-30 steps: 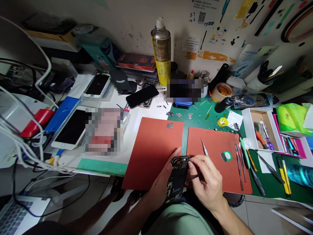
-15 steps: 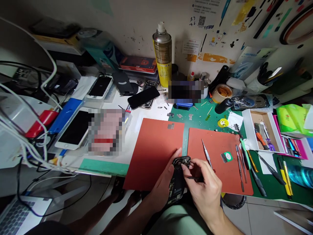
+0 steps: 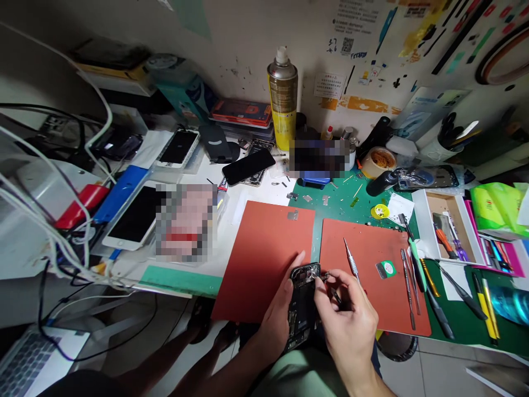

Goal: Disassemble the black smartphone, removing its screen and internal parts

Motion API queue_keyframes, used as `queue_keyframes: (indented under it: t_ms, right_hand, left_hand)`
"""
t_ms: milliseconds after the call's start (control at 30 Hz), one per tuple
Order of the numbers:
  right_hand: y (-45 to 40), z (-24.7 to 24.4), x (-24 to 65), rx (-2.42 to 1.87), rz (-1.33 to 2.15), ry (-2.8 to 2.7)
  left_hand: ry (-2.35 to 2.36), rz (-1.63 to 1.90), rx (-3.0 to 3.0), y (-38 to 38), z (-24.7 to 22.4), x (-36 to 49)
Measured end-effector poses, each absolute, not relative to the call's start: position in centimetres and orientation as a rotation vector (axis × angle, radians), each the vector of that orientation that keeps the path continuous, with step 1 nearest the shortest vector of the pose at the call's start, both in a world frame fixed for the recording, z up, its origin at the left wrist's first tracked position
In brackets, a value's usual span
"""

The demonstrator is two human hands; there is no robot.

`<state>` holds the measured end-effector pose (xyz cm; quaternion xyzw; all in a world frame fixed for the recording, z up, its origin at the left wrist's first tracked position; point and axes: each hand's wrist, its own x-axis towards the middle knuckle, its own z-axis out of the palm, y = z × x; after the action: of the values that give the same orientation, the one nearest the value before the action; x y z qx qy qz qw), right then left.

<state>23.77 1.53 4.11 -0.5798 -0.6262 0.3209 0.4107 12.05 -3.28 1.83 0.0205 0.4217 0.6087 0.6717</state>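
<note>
An opened phone (image 3: 303,309), with its inner parts showing, is tilted upright over the table's front edge. My left hand (image 3: 278,317) grips it along its left side, fingers behind and thumb at the upper left edge. My right hand (image 3: 349,314) is at the phone's upper right corner, its thumb and forefinger pinched round a small part (image 3: 326,277). A dark thin tool, partly hidden, lies within the curled fingers of that hand. Two red-brown mats (image 3: 264,253) lie behind and beside the hands, and a silvery pointed tool (image 3: 351,259) rests on the right one.
Tweezers and slim tools (image 3: 407,286) lie at the right, near a white tray (image 3: 430,220). A yellow spray can (image 3: 283,99) stands at the back. Phones (image 3: 134,215) and white cables (image 3: 53,231) fill the left. Another person's legs (image 3: 182,353) show below.
The view has shifted slightly. My right hand has drawn a little to the right from the phone's top, with the small part at its fingertips, and more of the phone's upper end shows.
</note>
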Motion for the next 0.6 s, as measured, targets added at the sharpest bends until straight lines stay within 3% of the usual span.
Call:
queue_keyframes:
  t_ms: [167,433,600]
  right_hand:
    - [5.3,6.3,24.8,-1.482,0.966,-1.718]
    - [16.2,9.4,18.9,-1.023,0.568,-2.792]
    - [19.8,9.1,16.1,-0.805,0.439,-3.108]
  left_hand:
    - [0.927,1.469,-0.115,-2.9,2.6,11.0]
    - [1.010,1.653,-0.014,-2.8,3.4,8.0]
    - [0.995,1.670,-0.037,-2.9,3.6,8.0]
